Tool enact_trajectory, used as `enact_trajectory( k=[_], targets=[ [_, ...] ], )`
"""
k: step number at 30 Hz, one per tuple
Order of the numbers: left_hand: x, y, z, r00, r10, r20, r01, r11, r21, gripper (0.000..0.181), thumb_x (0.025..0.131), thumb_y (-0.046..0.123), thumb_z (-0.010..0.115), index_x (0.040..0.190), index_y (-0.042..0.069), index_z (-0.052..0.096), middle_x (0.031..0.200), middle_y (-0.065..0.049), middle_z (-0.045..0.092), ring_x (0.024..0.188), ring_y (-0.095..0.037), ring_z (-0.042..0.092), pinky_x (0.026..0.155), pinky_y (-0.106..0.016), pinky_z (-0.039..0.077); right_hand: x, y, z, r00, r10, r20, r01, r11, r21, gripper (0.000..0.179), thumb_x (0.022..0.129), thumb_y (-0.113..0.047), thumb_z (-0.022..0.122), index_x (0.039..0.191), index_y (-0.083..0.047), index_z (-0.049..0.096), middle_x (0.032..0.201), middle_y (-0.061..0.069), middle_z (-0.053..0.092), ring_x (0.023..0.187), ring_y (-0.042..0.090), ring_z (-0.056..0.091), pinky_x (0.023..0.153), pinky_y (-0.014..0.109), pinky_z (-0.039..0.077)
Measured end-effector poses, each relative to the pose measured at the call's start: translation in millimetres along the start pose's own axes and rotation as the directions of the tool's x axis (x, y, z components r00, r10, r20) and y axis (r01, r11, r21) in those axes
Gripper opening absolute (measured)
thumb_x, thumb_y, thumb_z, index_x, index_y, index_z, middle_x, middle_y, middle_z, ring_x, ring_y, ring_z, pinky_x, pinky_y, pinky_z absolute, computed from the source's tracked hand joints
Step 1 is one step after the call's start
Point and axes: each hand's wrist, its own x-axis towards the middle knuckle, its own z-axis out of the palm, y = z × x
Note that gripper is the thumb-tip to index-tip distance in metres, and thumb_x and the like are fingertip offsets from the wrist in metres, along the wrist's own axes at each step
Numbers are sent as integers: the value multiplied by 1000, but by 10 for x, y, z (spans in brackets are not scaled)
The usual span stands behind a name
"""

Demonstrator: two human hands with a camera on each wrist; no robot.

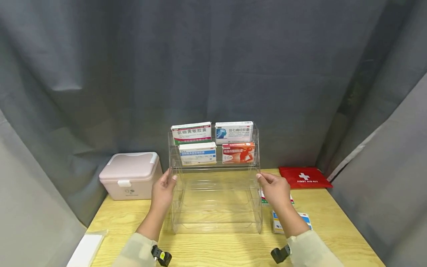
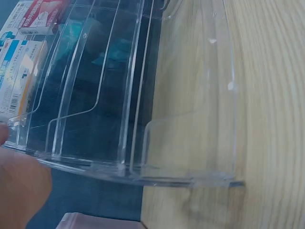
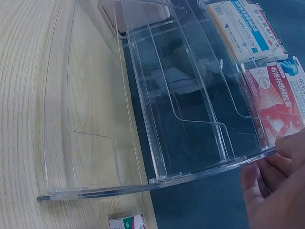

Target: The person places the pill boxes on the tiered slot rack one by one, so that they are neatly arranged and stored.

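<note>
A clear acrylic tiered display rack stands on the wooden table, facing me. Its two upper tiers hold medicine boxes: a white, red and green box and a white box with a blue head picture on top, a white-and-blue box and an orange-red box below. My left hand grips the rack's left side panel, thumb toward the front. On the opposite panel my right hand pinches the edge between thumb and fingers, as the right wrist view shows. Through the lower tiers the tabletop shows.
A pale pink lidded case sits left of the rack. On the right lie a red first aid pouch, a blue-and-white box and a white-and-green box, partly behind my right hand. A white flat packet lies front left.
</note>
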Motion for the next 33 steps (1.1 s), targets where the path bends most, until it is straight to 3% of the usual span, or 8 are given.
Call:
enact_trajectory(
  k=[8, 14, 19, 28, 33],
  targets=[
    [6, -3, 14, 999, -36, -2, 36, 993, -108, 55, 114, 27, 60, 165, 10, 47, 174, -10, 42, 164, -35, 35, 136, -49, 30, -14, -9, -8, 1000, -15, 1, 15, 1000, -13, 45, 109, -42, 69, 141, -12, 74, 136, 16, 76, 130, 40, 70, 105, 60, 60],
    [9, 0, 34, 999, -41, 6, 41, 988, -150, 55, 114, 21, 58, 165, 6, 44, 175, -14, 39, 165, -38, 32, 137, -51, 27, -36, 151, -144, 989, -117, 90, 122, 991, -48, 59, 110, -46, 66, 156, -9, 61, 147, 15, 70, 133, 37, 70, 107, 54, 62],
    [0, -14, 10, 996, -88, 18, 89, 982, -169, 55, 115, 22, 58, 166, 11, 44, 177, -10, 36, 166, -38, 29, 138, -53, 23, -52, 492, -435, 971, -136, 196, 153, 985, -79, 67, 108, -51, 67, 159, -10, 57, 153, 14, 66, 138, 38, 67, 109, 50, 62],
    [-27, 15, -21, 993, -107, 56, 116, 975, -192, 57, 115, 24, 56, 169, 14, 40, 180, -9, 30, 169, -37, 21, 140, -53, 17, -44, 1240, -1105, 948, 13, 319, 77, 960, -268, 72, 98, -50, 81, 151, -4, 64, 152, 24, 65, 136, 48, 63, 108, 59, 61],
    [-24, 23, -21, 991, -113, 77, 126, 973, -193, 59, 116, 26, 56, 170, 14, 37, 181, -4, 27, 170, -34, 19, 140, -51, 16, -69, 1621, -1306, 923, 42, 383, 82, 950, -301, 81, 91, -41, 90, 152, 2, 60, 150, 26, 65, 137, 51, 62, 108, 59, 61]
  ],
)
